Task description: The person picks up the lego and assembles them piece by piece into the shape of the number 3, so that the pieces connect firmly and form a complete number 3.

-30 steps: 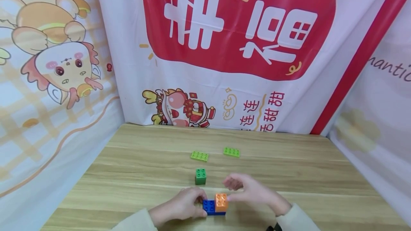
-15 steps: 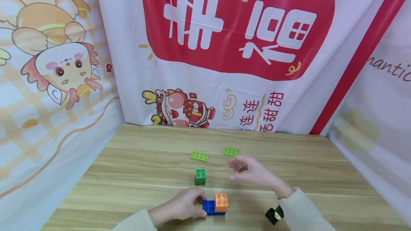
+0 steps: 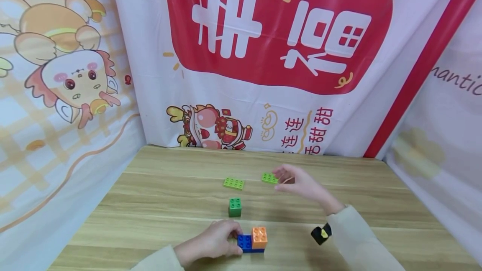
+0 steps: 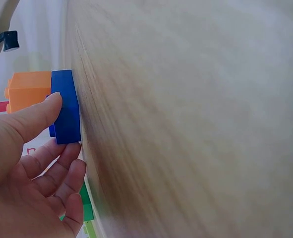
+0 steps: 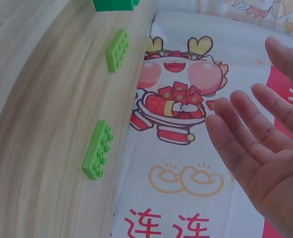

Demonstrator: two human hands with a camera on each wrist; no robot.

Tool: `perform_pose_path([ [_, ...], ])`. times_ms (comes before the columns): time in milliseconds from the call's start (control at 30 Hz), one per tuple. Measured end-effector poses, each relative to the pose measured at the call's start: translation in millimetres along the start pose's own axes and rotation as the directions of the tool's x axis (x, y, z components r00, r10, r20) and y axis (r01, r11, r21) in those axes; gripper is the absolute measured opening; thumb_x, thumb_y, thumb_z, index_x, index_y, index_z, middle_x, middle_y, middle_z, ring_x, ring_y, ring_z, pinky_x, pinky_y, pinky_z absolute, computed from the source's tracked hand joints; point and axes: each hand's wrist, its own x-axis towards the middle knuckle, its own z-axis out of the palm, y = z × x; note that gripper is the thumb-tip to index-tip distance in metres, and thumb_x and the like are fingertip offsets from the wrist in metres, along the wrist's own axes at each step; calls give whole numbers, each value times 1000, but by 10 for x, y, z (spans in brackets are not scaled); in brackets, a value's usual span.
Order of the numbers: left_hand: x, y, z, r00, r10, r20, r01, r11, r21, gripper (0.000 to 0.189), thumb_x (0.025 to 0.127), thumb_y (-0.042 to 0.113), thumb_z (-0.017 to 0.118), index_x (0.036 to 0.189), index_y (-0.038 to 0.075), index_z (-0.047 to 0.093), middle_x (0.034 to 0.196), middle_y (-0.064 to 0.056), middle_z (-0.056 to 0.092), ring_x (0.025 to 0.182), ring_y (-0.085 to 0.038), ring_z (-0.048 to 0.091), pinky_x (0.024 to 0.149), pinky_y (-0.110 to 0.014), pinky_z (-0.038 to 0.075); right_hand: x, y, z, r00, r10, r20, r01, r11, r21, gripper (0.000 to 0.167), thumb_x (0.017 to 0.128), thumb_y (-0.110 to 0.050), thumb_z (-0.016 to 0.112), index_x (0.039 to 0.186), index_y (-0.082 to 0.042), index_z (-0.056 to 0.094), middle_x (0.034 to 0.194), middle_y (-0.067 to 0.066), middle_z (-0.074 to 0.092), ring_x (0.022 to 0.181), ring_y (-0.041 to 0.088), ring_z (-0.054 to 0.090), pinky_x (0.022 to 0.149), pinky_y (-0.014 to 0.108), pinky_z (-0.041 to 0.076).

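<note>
My left hand (image 3: pixel 216 239) holds the left end of a blue building brick (image 3: pixel 244 243) flat on the table. In the left wrist view its thumb (image 4: pixel 49 106) lies along the brick's side, with the fingertips at the brick's end. An orange two-by-two brick (image 3: pixel 259 236) is stacked on the blue brick's right half. Farther back my right hand (image 3: pixel 299 184) hovers with relaxed, parted fingers and holds nothing. It overlaps the right end of a lime-green flat brick (image 3: pixel 268 177) in the head view; the right wrist view shows this flat brick (image 5: pixel 98 151) apart from the fingers.
A second lime-green flat brick (image 3: pixel 234 183) lies to the left of the first. Between it and my left hand stands a green two-by-two brick (image 3: pixel 235 207). A printed cloth (image 3: pixel 339 124) hangs along the wooden table's (image 3: pixel 169 204) back edge, with more cloth at both sides.
My right hand has moved from beside the orange brick away from me to the right-hand lime-green flat brick. The left hand and the blue and orange bricks have stayed in place.
</note>
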Motion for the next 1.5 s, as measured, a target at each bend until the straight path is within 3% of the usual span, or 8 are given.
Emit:
perform_pose_path([
  [433,1,9,-4,1000,1,1,-1,1000,-1,22,73,25,77,90,20,62,83,15,54,80,-5,49,76,-33,35,129,180,-132,998,8,-62,-9,1000,-8,36,82,-7,68,111,8,53,98,16,59,87,29,59,77,41,49],
  [633,4,17,0,1000,-14,4,14,1000,-7,23,73,25,77,90,20,62,83,15,54,79,-5,49,76,-33,36,149,111,-164,995,1,-97,-3,1000,-14,32,81,5,65,109,13,51,95,22,58,84,38,58,77,48,47],
  [733,14,14,1,1000,-22,5,23,1000,-6,23,73,25,77,90,20,63,83,15,54,80,-5,49,76,-34,36,158,147,-180,993,28,-117,-28,1000,2,33,80,6,65,110,12,52,96,23,58,85,39,58,79,50,46],
  [1000,30,11,-3,1000,-16,8,16,1000,0,23,73,26,77,90,20,63,83,15,54,80,-5,49,77,-34,35,195,491,-211,988,101,-116,-99,995,23,38,83,-5,67,115,6,51,100,17,57,88,32,58,78,39,48],
  [1200,33,13,-6,1000,-9,13,9,1000,0,22,74,25,77,90,19,63,83,15,54,80,-5,49,78,-34,35,196,518,-202,981,157,-109,-156,988,19,39,84,-6,66,116,7,51,101,18,56,89,32,58,76,40,49],
  [1500,16,6,-10,1000,-8,12,8,1000,2,22,74,26,76,90,20,62,83,15,54,80,-5,49,78,-34,35,296,832,-122,953,283,-110,-284,959,5,43,84,-17,68,121,-2,52,111,14,55,89,24,57,73,34,50],
])
